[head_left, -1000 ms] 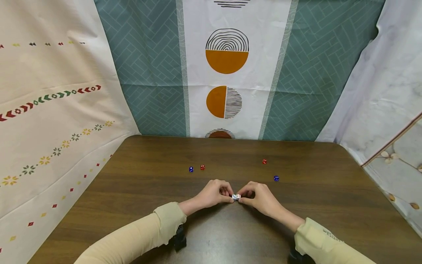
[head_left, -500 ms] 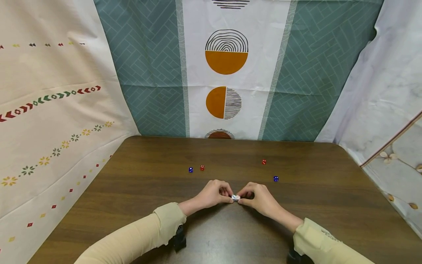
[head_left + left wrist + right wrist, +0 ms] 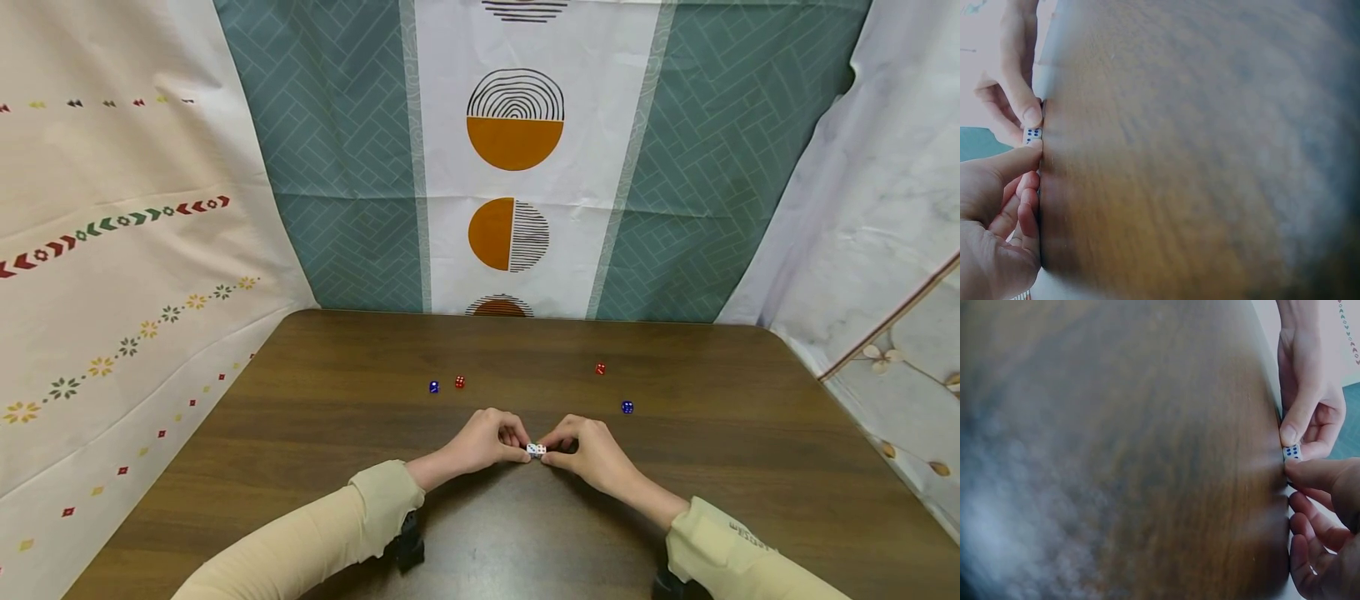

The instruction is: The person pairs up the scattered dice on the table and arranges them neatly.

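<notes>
Two white dice sit side by side on the table, touching or nearly so, in the middle of the head view. My left hand (image 3: 486,440) pinches the left white die (image 3: 532,449) between thumb and index finger. From the other side, my right hand (image 3: 588,448) pinches the right white die (image 3: 542,449) the same way. In the left wrist view, blue pips show on a white die face (image 3: 1033,133) between the two thumbs. The fingers cover much of both dice.
Beyond the left hand lie a blue die (image 3: 434,387) and a red die (image 3: 460,382). Past the right hand are another red die (image 3: 600,368) and another blue die (image 3: 627,407). The brown wooden table (image 3: 360,425) ends at hanging cloths behind and at the sides.
Both hands stay on the two white dice with almost no movement. The head view has shifted very slightly.
</notes>
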{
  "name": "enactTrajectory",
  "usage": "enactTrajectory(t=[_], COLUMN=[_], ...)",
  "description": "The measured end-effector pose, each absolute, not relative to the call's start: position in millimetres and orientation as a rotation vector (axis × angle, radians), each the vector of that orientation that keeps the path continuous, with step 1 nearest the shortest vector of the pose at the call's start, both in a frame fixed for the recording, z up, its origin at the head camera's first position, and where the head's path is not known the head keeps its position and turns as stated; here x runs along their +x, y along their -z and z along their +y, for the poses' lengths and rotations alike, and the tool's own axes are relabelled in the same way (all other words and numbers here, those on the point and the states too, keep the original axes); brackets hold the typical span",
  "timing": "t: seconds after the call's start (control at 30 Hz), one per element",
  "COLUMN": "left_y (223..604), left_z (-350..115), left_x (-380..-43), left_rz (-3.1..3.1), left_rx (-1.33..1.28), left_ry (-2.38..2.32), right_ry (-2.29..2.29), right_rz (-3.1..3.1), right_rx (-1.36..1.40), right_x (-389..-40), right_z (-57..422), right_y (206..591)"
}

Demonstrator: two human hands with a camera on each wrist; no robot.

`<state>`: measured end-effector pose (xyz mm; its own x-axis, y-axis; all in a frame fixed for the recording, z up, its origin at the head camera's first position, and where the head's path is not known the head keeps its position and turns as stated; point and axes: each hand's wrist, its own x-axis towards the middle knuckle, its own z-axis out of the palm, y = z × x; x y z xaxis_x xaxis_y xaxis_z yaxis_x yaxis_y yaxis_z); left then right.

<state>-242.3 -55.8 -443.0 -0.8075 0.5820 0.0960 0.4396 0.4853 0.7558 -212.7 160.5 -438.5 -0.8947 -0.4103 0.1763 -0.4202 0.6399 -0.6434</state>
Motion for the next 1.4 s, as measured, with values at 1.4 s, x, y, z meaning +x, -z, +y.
enactTrajectory(t=[1.4], left_y=[441.6], left_z=[-55.2], left_x=[-242.1], left_rz=[2.539], left_rx=[0.858], left_ry=[-1.246], right_ry=[-1.106], right_rz=[-2.851], right_rx=[0.690], right_x=[-212.6], right_z=[160.1], right_y=[440.7])
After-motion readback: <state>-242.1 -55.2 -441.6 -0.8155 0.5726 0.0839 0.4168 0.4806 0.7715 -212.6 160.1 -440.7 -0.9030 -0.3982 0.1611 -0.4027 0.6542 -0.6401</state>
